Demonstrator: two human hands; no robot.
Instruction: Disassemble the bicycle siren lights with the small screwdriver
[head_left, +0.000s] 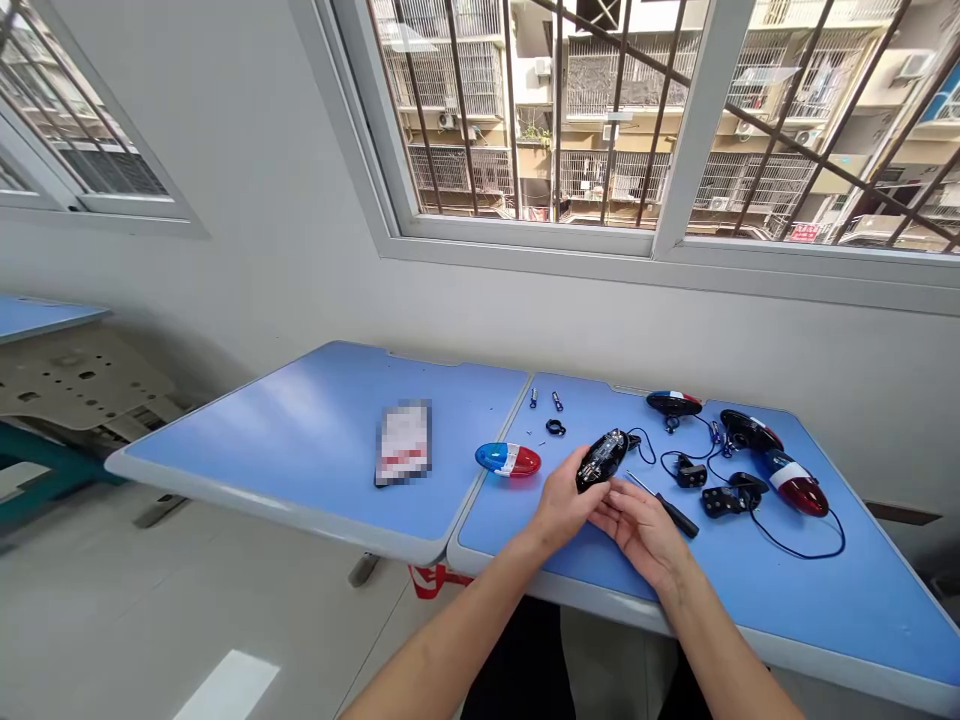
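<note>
My left hand point(564, 498) is closed around a black oval light housing point(602, 460), tilted with its inner side up and a cable running off its far end. Just below the housing, my right hand point(646, 525) lies palm up with loosely extended fingers close to my left fingertips; I see nothing held in it. A screwdriver point(675, 514) with a black handle rests on the table past my right hand. Left of the housing lies a blue, white and red lens cover point(508, 460). Behind it are a black ring clamp point(555, 427) and tiny screws point(541, 443).
Two small metallic cylinders point(557, 401) lie at the back of the blue table point(847, 610). To the right are assembled lights point(799, 485), cables and a black switch box point(720, 502). A blurred-out packet point(405, 442) lies on the left table. A barred window is behind.
</note>
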